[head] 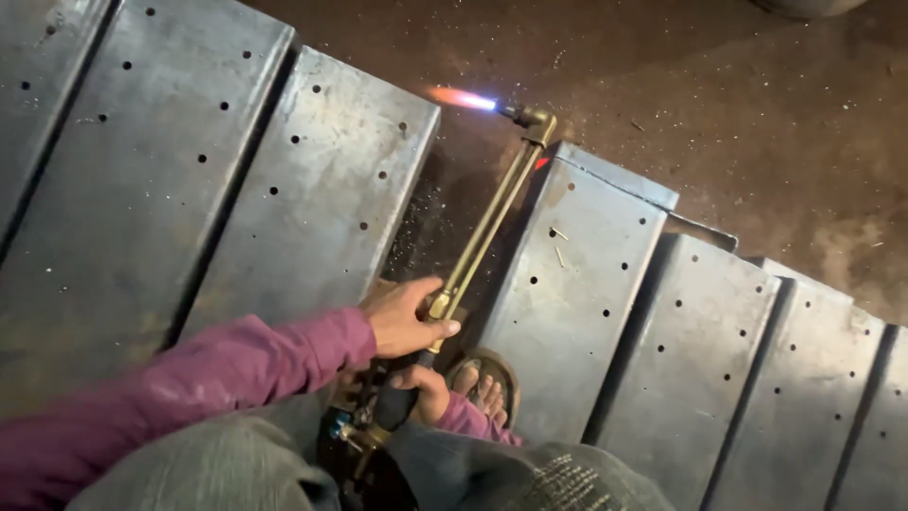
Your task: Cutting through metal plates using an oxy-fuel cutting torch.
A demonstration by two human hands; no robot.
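Note:
A brass cutting torch (487,218) runs up the middle of the view, its bent nozzle (532,120) pointing left with a lit blue-orange flame (463,98). My left hand (405,317), in a magenta sleeve, grips the torch where the tubes meet the body. My right hand (426,390) holds the dark handle lower down, near the valves (352,433). The flame burns in the gap beside the end of a drilled steel plate (326,180). A small red glow (541,163) shows on the edge of the plate to the right (577,284).
Several grey steel plates with drilled holes lie side by side on a dirt floor (738,104). My sandalled foot (487,383) rests in the gap between two plates. My grey trousers (236,464) fill the bottom.

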